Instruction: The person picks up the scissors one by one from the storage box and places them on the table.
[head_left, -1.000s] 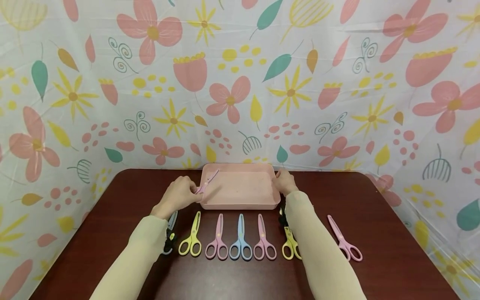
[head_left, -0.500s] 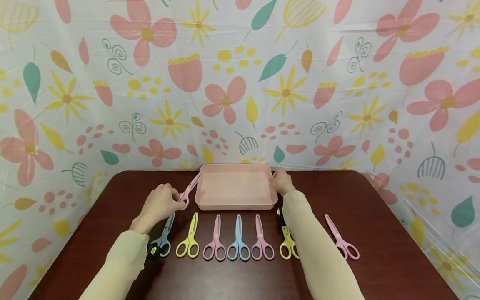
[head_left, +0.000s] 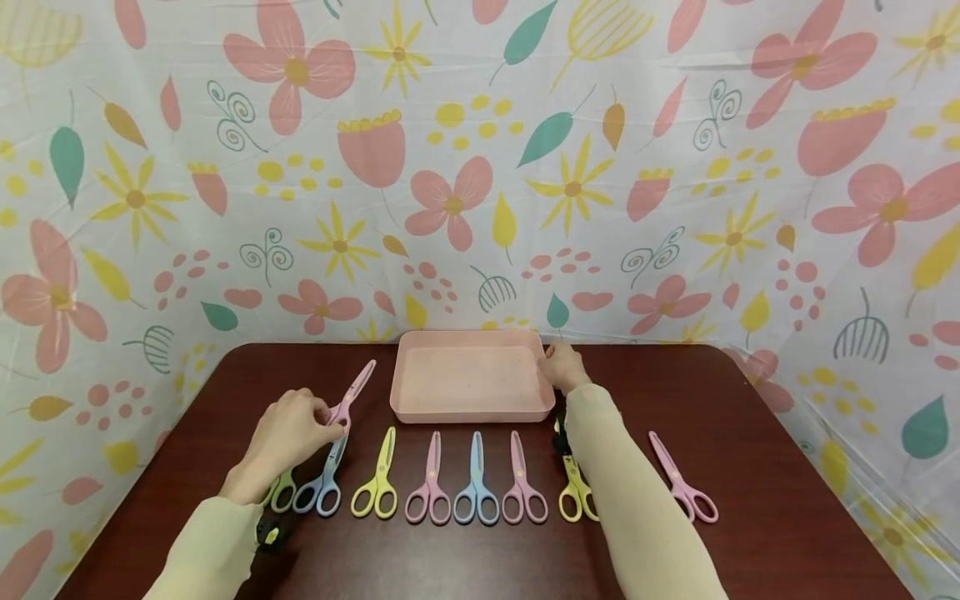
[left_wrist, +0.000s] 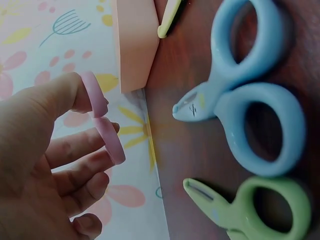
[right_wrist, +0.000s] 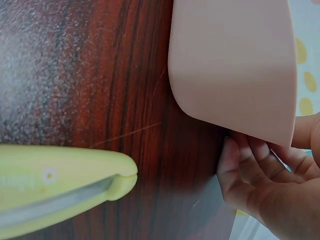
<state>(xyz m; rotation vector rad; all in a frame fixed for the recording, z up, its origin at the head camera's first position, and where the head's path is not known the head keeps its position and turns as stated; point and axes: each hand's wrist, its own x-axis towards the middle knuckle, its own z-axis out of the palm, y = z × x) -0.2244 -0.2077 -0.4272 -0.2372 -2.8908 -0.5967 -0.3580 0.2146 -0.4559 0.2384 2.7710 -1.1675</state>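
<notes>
Pink scissors (head_left: 352,396) hang from my left hand (head_left: 288,429), pinched at the finger loops between thumb and fingers. Their blades point up and away, above the blue scissors (head_left: 324,479) and left of the pink tray (head_left: 472,416). In the left wrist view only the edges of the pink loops (left_wrist: 111,140) show. My right hand (head_left: 564,365) grips the tray's right rim, the thumb at the rim and the fingers along the outer wall (right_wrist: 235,90). Partly behind my left wrist lie green scissors (head_left: 282,490).
In a row before the tray lie yellow scissors (head_left: 377,483), pink scissors (head_left: 430,487), blue scissors (head_left: 476,487) and more pink scissors (head_left: 522,487). Further right are yellow scissors (head_left: 573,487), partly hidden by my right sleeve, and pink scissors (head_left: 678,479). A flowered cloth (head_left: 480,125) hangs behind the table.
My left hand has carried the pink scissors from over the tray's left edge leftward and nearer to me, uncovering the blue and green scissors. My right hand stays at the tray.
</notes>
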